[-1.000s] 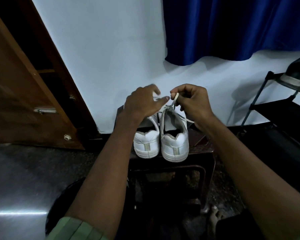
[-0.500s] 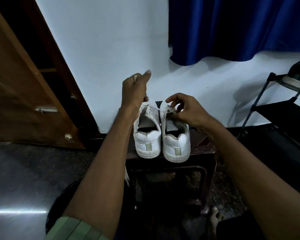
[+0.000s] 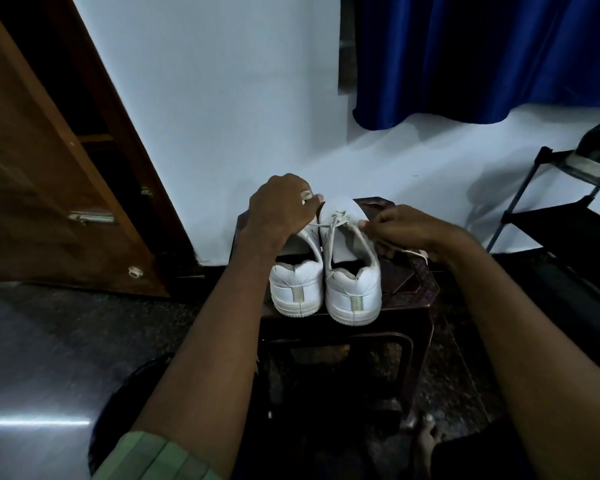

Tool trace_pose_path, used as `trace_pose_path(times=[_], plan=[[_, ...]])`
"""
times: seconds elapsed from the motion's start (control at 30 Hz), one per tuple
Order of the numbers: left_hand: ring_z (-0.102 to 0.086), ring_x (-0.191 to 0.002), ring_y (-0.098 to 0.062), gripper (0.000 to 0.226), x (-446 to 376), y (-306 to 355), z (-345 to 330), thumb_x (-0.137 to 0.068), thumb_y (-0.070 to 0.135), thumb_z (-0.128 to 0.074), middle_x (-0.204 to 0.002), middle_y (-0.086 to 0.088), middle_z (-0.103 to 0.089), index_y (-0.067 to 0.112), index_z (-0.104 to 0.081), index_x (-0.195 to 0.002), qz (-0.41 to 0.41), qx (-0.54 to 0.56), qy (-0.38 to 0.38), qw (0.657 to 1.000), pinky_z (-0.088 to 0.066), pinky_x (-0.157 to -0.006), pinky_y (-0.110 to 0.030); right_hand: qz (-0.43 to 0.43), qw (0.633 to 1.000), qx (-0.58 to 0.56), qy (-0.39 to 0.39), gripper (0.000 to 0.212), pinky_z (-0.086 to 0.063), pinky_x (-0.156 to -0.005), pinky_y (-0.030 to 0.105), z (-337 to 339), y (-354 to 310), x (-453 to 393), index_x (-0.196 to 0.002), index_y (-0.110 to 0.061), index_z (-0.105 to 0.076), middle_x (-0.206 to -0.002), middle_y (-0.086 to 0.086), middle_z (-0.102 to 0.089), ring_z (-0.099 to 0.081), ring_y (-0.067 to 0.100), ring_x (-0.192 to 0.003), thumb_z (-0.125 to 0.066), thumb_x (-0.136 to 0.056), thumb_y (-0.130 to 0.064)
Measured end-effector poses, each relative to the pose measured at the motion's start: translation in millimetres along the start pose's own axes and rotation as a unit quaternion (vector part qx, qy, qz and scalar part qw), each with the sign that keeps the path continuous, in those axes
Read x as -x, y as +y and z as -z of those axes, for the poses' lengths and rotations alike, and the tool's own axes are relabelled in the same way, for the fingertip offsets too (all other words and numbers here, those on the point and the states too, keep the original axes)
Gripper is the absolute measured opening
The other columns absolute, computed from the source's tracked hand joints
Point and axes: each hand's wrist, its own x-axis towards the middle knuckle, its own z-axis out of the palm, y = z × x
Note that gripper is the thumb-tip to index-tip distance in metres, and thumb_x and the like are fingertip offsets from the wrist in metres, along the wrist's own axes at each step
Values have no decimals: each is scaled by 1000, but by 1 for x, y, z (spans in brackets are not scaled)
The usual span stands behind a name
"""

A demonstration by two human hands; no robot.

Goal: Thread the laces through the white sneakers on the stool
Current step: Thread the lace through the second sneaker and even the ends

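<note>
On top of the dark stool (image 3: 409, 289) against the wall, two white sneakers (image 3: 352, 292) stand side by side, heels toward the camera. They look light and stiff enough to stay put. Across the right shoe runs the lace (image 3: 336, 221), thin, limp and likely slippery; best pinched near its tip. Left hand (image 3: 281, 206) pinches one end, fingers curled; right hand (image 3: 400, 230) pinches the other, its tail trailing behind.

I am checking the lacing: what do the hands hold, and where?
Both hold the lace of the right sneaker: left hand its left end, right hand its right end.
</note>
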Motion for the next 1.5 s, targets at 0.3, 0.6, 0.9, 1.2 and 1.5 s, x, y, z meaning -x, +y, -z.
trace_pose_path(times=[0.3, 0.6, 0.9, 1.2, 1.5], plan=[[-60, -114, -13, 25, 0, 19, 3, -106, 25, -52, -117, 9, -69, 28, -76, -109, -96, 158, 27, 982, -44, -98, -35, 108, 930, -335, 103, 23, -31, -49, 22, 8, -21, 7, -91, -7, -74, -58, -2, -41, -33, 10, -51, -67, -101, -27], [-50, -67, -10, 35, 7, 46, 10, -101, 46, -64, -69, 3, -57, 21, -79, -82, -25, 411, -102, 906, -44, -71, -27, 140, 919, -351, 111, 22, -35, -42, 17, 9, -34, 23, -94, 2, -72, -53, -3, -54, -43, 5, -43, -73, -96, -20], [-41, -55, -14, 25, -9, 30, 8, -103, 30, -52, -66, 3, -53, 19, -55, -80, 244, 524, -10, 816, -35, -49, -24, 86, 940, -303, 130, 24, -27, -43, 18, 23, -12, 15, -92, -3, -75, -51, -7, -46, -33, 5, -42, -72, -97, -26], [-61, -92, -9, 53, -3, 41, -4, -93, 40, -75, -131, 4, -37, 19, -49, -133, -1, 293, 67, 954, -51, -81, -18, 88, 790, -606, -18, 21, -22, -42, 20, 13, -28, 5, -98, -12, -59, -60, -6, -32, -22, 7, -47, -41, -108, -13], [-70, -82, -25, 67, 6, 56, 3, -94, 73, -52, -82, -2, -75, 11, -74, -88, -82, 282, -166, 942, -55, -88, -46, 94, 522, -848, -5, 36, -31, -52, 23, 6, -36, -11, -82, -11, -55, -62, -1, -41, -33, 11, -45, -33, -110, -9]])
